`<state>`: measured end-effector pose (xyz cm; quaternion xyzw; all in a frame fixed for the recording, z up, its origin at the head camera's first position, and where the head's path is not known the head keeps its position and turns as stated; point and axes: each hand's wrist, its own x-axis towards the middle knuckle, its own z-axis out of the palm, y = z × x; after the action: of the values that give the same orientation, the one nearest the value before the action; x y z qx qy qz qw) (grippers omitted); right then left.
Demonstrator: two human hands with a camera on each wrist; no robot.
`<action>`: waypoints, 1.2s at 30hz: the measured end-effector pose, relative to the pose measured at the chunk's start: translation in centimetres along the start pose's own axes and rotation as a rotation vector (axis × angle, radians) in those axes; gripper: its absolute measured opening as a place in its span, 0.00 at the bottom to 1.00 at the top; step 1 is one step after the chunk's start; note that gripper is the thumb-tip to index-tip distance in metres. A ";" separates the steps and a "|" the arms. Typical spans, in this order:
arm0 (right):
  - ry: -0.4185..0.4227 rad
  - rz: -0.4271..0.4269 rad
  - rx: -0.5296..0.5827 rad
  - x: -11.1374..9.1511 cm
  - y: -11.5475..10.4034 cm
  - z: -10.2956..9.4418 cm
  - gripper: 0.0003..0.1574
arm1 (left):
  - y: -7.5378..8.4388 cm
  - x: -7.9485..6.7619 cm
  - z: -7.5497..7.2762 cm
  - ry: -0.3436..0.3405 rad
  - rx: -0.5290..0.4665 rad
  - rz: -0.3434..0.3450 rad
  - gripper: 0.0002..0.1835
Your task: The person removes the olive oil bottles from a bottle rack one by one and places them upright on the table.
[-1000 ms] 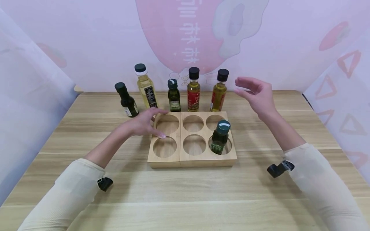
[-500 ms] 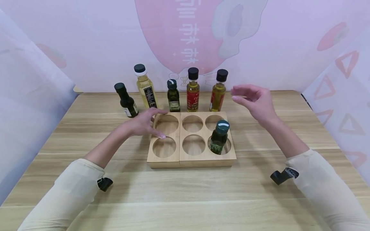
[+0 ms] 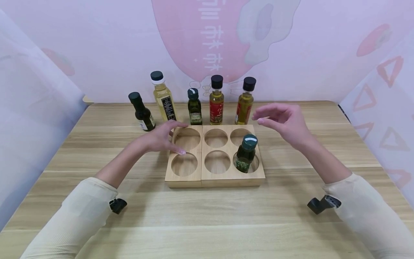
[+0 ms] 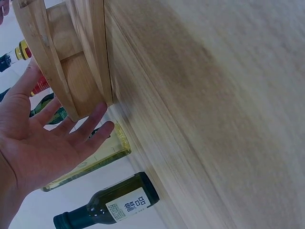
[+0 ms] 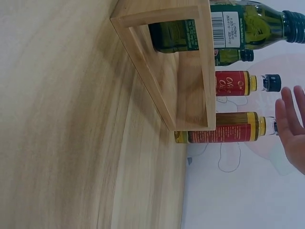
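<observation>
My left hand (image 3: 158,139) rests on the left end of a wooden bottle rack (image 3: 211,182), fingers and thumb spread. In the left wrist view its fingers lie fairly straight along the rack's end. A dark green bottle (image 3: 246,155) with a green cap stands tilted in the front right hole; the other holes hold nothing. Raised right of the rack, my right hand (image 3: 286,123) is loosely bent and holds nothing. Its fingertips come close to a red-labelled oil bottle (image 3: 244,104) with a black cap, behind the rack's right side.
Behind the rack stand another red-labelled oil bottle (image 3: 216,109), a small green bottle (image 3: 195,109) and a tall pale-yellow oil bottle (image 3: 164,100). A dark, slim-necked bottle (image 3: 143,114) is at far left. A printed cloth backdrop (image 3: 123,43) closes off the wooden table (image 3: 207,216).
My right hand has come down and a little left, toward the rightmost red-labelled bottle. The left hand, the rack and the bottles have stayed in place.
</observation>
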<state>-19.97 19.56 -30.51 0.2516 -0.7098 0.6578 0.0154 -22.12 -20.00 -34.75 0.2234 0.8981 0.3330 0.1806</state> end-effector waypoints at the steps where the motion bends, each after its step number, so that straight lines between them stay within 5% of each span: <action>1: -0.013 -0.005 0.007 -0.1 0.0 0.1 0.13 | 0.0 0.0 0.0 -0.001 0.000 0.001 0.51; 20: -0.350 -0.132 0.187 -0.9 0.4 0.4 0.17 | 0.1 0.0 0.0 0.004 -0.007 0.003 0.52; 36: -0.471 -0.071 0.172 -1.1 1.3 1.2 0.24 | 0.1 0.0 0.0 -0.003 -0.019 -0.005 0.51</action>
<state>-19.12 18.81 -32.27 0.4230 -0.6260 0.6380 -0.1487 -22.12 -19.97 -34.68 0.2200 0.8951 0.3409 0.1850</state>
